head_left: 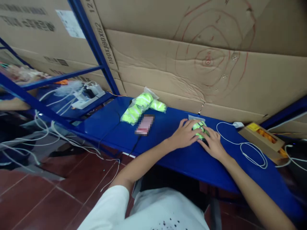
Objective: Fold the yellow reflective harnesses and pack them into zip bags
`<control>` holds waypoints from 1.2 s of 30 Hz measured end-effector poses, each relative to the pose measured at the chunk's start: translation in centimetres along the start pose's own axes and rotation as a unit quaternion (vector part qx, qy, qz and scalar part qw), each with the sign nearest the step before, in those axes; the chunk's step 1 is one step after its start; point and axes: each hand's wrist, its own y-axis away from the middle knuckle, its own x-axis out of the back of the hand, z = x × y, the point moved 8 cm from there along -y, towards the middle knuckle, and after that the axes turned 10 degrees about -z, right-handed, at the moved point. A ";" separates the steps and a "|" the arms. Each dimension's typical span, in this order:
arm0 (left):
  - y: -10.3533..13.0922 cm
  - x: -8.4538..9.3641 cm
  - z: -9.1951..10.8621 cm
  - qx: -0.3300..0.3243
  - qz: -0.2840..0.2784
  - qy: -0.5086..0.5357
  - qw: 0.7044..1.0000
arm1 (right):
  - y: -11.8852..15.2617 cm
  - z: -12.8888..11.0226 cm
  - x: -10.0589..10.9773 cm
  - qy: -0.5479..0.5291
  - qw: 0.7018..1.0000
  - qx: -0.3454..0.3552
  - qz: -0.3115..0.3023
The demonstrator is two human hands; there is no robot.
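Both my hands rest on the blue shelf [168, 127] and meet over a small neon-green bundle [199, 126] with a dark part under it. My left hand [184, 133] grips the bundle from the left, and my right hand [213, 142] covers its right side, fingers curled on it. A clear plastic piece lies just behind the bundle. Farther left on the shelf lies a clear bag of several neon-green rolls [141, 107]. A pink phone [145, 125], blurred, lies next to that bag with a dark cable running off the edge.
A white charger cable [251, 151] coils to the right of my hands. A cardboard box with orange items [263, 137] sits at the far right. Cardboard sheets [192, 64] form the back wall. White cables and a power strip [83, 94] clutter the lower shelf at left.
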 end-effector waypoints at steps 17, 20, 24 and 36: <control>9.9 7.1 -27.5 0.362 -0.020 -0.113 0.925 | -12.9 -0.3 -5.7 -0.014 0.996 0.085 0.015; 10.5 5.8 -28.9 0.364 -0.028 -0.137 0.921 | -16.2 -0.5 -6.2 -0.012 0.994 0.106 0.026; 10.7 4.6 -28.9 0.354 -0.023 -0.173 0.919 | -19.8 -0.9 -6.8 -0.011 0.992 0.124 0.037; 12.3 7.2 -27.8 0.348 0.083 -0.109 0.927 | -20.2 -0.6 -7.0 -0.041 0.994 0.086 0.057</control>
